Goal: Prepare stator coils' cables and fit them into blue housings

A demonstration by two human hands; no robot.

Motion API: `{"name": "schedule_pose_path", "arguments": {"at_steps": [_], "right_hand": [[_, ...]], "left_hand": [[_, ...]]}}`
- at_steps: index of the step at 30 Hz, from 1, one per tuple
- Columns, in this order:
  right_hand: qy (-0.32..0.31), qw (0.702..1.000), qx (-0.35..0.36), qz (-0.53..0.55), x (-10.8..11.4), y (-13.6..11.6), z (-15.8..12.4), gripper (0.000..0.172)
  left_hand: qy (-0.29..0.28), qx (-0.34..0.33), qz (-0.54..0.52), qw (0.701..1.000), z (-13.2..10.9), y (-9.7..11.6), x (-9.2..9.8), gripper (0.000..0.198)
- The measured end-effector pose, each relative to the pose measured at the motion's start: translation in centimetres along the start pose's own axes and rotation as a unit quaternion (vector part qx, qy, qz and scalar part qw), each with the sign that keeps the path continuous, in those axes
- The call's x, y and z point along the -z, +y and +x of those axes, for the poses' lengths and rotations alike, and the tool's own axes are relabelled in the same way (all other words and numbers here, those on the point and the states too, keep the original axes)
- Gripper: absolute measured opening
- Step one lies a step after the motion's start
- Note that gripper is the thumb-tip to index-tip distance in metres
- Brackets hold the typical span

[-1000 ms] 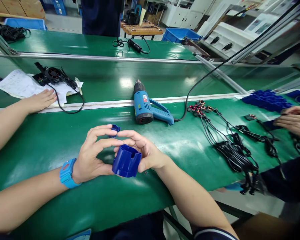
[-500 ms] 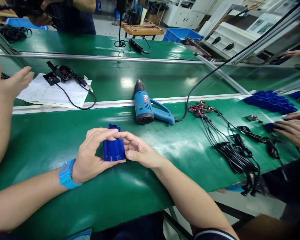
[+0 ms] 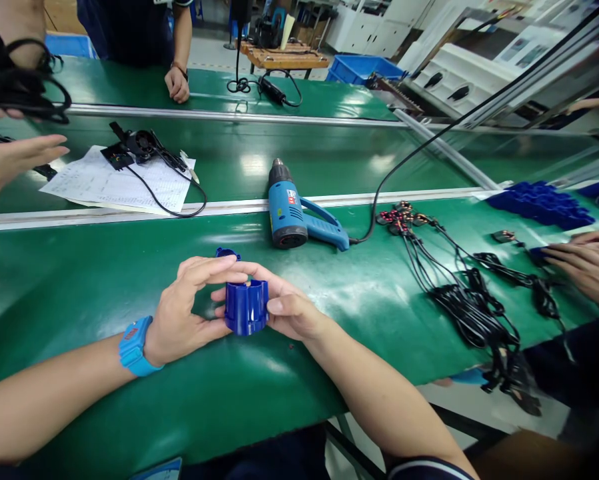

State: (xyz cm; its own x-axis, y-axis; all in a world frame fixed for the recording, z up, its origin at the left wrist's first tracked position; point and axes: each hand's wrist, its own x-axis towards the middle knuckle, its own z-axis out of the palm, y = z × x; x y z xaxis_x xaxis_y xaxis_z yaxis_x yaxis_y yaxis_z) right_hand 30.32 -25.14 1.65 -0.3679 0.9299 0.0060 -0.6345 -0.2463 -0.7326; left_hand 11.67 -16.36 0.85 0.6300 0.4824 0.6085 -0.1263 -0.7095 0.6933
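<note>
Between my hands is a blue plastic housing (image 3: 246, 310), a short ribbed cup with an uneven upper rim. My right hand (image 3: 292, 307) grips its right side, thumb on the front wall and fingers behind. On the other side, my left hand (image 3: 184, 300), with a light blue wristband (image 3: 137, 347), is curled with its thumb at the housing's lower left edge and fingers reaching across above the rim. Just behind my left fingertips shows a small blue plastic ring part (image 3: 228, 253), its lower portion hidden by them.
A blue heat gun (image 3: 289, 210) lies beyond my hands, its cord running right. Cables with copper coils (image 3: 404, 217) and blue parts (image 3: 539, 203) lie rightward, near a co-worker's hand (image 3: 584, 263). A small black fan (image 3: 142, 145) rests on papers (image 3: 114, 187). Another person's hand (image 3: 19, 157) reaches in from the left.
The blue housing has shifted right and slightly down, turning towards my right hand. At left, another person's arm has drawn back, black cables have come into view, and the papers have slid right.
</note>
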Motion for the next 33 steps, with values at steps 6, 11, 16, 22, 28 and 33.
{"name": "schedule_pose_path", "arguments": {"at_steps": [6,11,16,22,28,33], "right_hand": [[0.04,0.999,-0.024,-0.001,0.4,0.3,0.2,0.053],[0.078,0.996,-0.022,-0.04,0.6,0.6,0.2,0.065],[0.055,0.994,0.008,-0.092,0.7,0.6,0.1,0.071],[0.038,0.991,0.015,-0.126,0.8,0.3,-0.2,0.074],[0.022,0.992,0.017,-0.127,0.6,0.4,-0.3,0.072],[0.128,0.905,0.131,-0.383,0.7,-1.9,-0.7,0.048]], "left_hand": [[0.02,0.001,-0.02,1.0,-0.2,0.1,-0.2,0.088],[0.027,-0.004,-0.028,0.999,-0.2,0.2,-0.4,0.091],[0.021,-0.021,-0.026,0.999,-0.3,0.0,-0.4,0.094],[0.029,-0.047,-0.019,0.998,-0.1,0.4,-0.4,0.09],[0.018,-0.077,0.037,0.996,0.4,0.7,-0.1,0.067],[-0.018,-0.104,0.085,0.991,0.5,0.4,0.1,0.046]]}}
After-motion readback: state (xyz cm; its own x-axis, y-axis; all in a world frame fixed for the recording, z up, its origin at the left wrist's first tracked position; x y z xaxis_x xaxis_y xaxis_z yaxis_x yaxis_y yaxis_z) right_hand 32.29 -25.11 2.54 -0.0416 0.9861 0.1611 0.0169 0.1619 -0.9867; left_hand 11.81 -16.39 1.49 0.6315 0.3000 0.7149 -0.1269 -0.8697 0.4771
